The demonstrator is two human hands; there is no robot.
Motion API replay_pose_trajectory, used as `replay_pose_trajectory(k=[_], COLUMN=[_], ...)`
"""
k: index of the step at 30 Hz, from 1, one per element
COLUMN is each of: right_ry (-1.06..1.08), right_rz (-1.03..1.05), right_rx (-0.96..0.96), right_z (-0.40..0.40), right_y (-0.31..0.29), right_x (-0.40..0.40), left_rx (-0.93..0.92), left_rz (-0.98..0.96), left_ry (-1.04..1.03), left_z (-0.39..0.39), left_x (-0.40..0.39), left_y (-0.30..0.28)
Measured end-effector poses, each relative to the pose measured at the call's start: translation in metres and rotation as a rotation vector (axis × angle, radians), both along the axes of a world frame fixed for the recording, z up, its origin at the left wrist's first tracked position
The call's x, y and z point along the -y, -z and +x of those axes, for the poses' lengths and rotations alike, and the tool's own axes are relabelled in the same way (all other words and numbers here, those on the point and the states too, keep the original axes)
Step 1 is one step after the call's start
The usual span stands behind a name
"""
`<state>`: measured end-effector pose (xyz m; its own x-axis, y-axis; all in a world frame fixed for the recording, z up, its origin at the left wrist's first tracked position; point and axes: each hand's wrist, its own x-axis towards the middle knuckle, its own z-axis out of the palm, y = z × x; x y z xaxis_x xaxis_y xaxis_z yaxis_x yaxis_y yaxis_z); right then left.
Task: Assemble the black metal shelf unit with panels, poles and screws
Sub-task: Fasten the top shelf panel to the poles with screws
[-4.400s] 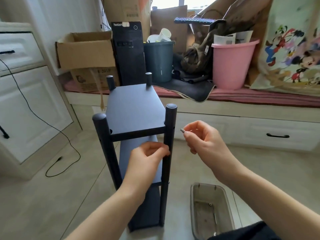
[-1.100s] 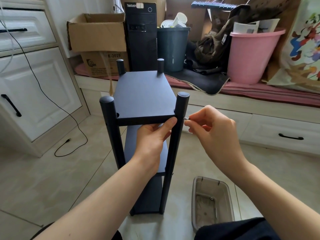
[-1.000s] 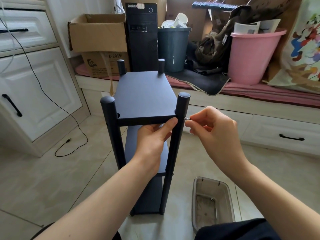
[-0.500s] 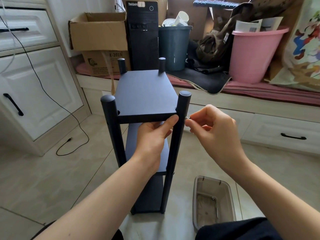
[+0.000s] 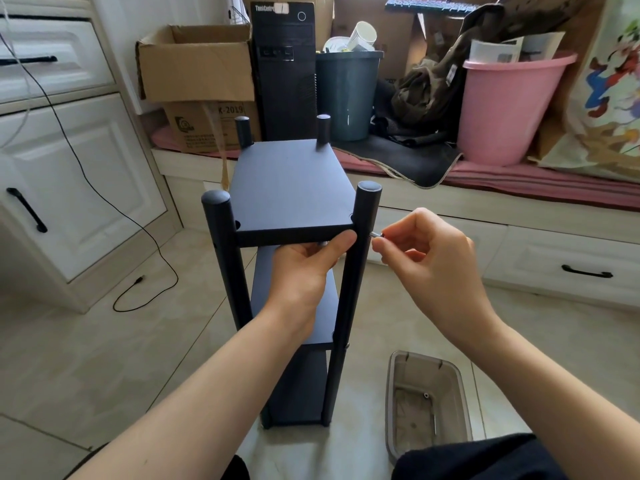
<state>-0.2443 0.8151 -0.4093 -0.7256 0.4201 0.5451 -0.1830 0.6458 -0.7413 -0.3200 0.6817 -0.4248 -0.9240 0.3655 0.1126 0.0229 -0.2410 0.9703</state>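
Black shelf (image 5: 291, 188) stands upright on the tile floor (image 5: 86, 358) right in front of you. Your left hand (image 5: 304, 271) grips the front edge of the top panel (image 5: 287, 178), thumb along it beside the near right pole (image 5: 349, 306). Your right hand (image 5: 436, 268) pinches a small screw (image 5: 375, 234) with its tip against that pole at panel height. Near the shelf's foot sits a clear bin (image 5: 460, 403).

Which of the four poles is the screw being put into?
The near right pole: the right hand pinches the screw against its side. The other three stand untouched.
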Motion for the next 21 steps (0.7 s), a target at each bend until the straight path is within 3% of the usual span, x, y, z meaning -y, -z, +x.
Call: replay_pose_trajectory(k=[21], right_ry=[-0.032], right_rz=[-0.015], right_rx=[-0.014], right_z=[0.0006], right_y=[0.0024], right_x=[0.0007], left_rx=[0.034], left_rz=[-0.036], left_ry=[-0.019], left_z=[0.0058], left_x=[0.0021], left_y=[-0.0014])
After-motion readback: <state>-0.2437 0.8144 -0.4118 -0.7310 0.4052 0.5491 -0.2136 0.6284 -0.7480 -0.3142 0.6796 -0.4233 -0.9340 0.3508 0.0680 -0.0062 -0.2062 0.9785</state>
